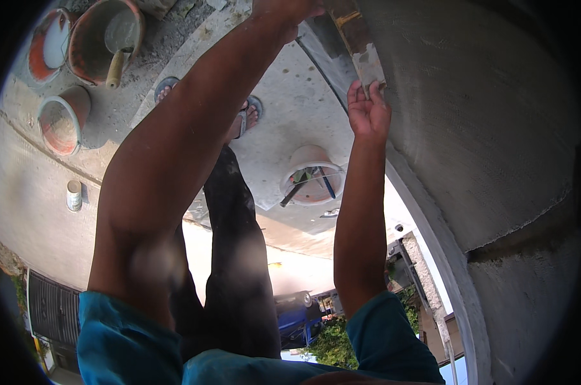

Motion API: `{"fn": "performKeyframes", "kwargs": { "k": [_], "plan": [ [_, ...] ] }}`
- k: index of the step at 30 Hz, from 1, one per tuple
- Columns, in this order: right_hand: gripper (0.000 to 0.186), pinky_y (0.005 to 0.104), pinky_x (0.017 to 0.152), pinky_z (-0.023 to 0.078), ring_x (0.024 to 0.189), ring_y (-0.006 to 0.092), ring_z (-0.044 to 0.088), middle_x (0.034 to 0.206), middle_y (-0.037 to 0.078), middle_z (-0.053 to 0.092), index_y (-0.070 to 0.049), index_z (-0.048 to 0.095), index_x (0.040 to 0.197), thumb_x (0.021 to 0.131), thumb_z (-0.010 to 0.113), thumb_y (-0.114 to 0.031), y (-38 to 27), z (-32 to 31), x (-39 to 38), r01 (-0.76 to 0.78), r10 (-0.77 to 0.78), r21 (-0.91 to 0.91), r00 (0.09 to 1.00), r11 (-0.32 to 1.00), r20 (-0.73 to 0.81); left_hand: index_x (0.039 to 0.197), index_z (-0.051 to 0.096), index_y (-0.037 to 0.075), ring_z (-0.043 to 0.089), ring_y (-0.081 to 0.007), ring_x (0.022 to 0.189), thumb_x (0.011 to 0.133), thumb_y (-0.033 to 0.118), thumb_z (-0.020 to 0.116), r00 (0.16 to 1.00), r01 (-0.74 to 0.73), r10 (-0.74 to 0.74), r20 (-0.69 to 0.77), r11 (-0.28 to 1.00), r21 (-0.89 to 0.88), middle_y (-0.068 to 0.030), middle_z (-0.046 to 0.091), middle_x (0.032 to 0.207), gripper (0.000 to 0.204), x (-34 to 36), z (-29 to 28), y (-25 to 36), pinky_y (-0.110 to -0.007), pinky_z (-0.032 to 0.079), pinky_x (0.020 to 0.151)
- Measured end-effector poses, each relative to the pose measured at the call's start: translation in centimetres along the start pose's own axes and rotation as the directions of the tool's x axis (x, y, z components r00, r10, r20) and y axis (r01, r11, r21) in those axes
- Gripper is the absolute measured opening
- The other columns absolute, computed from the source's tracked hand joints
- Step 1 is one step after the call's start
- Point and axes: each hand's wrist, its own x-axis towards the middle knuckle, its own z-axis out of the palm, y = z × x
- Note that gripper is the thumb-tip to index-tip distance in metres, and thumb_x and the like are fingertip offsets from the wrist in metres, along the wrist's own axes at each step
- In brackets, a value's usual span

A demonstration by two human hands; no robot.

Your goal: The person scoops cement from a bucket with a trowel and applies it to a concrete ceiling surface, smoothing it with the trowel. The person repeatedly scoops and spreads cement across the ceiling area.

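Observation:
My right hand is closed on the lower end of a long, narrow wooden board, its fingers bent up against the edge. Grey mortar coats that end of the board. The board lies along the grey plastered wall on the right. At the top edge of the picture my left hand is beside the upper part of the board. Its fingers are mostly cut off, so its hold cannot be made out.
A pale bucket with several hand tools stands between my arms. At the upper left are a reddish bucket with a wooden-handled tool, another bucket and a smaller bucket. A can stands on the floor. My sandalled feet are below my left arm.

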Motion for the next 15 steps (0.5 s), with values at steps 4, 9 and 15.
{"fn": "performKeyframes", "kwargs": {
  "k": [4, 9, 15],
  "plan": [
    [0.031, 0.0467, 0.091, 0.054, 0.111, 0.0266, 0.059, 0.124, 0.015, 0.059, -0.002, 0.051, 0.127, 0.097, 0.061, -0.003, -0.4, -1.0, 0.3, -0.02, 0.017, 0.059, 0.999, 0.998, 0.036, 0.099, 0.065, 0.0, 0.063, -0.0147, 0.078, 0.091, 0.009, 0.069, 1.0, -0.029, 0.029, 0.0, 0.994, -0.105, -0.005, 0.066, 0.089, 0.013, -1.7, 1.2, -1.0, -0.031, 0.054, 0.07],
    [0.031, 0.0468, 0.091, 0.054, 0.111, 0.026, 0.059, 0.124, 0.013, 0.059, -0.004, 0.052, 0.127, 0.097, 0.06, -0.002, -0.4, -0.3, 0.0, -0.037, 0.036, 0.043, 0.999, 0.998, 0.02, 0.104, 0.061, 0.001, 0.06, -0.0143, 0.079, 0.092, 0.011, 0.068, 0.993, 0.037, -0.028, 0.119, 0.997, -0.071, -0.0039, 0.061, 0.091, 0.017, -0.8, 1.5, -2.8, -0.032, 0.054, 0.071],
    [0.033, 0.0466, 0.092, 0.054, 0.112, 0.0259, 0.058, 0.124, 0.014, 0.058, -0.004, 0.05, 0.128, 0.097, 0.062, -0.001, -1.3, 0.0, -1.5, -0.01, 0.011, 0.043, 1.0, 0.999, -0.003, 0.106, 0.06, 0.002, 0.059, -0.0143, 0.079, 0.093, 0.009, 0.064, 0.999, 0.046, -0.047, 0.018, 0.998, 0.053, -0.0034, 0.057, 0.085, 0.015, -3.2, 3.1, -0.3, -0.033, 0.054, 0.068]
  ]
}}
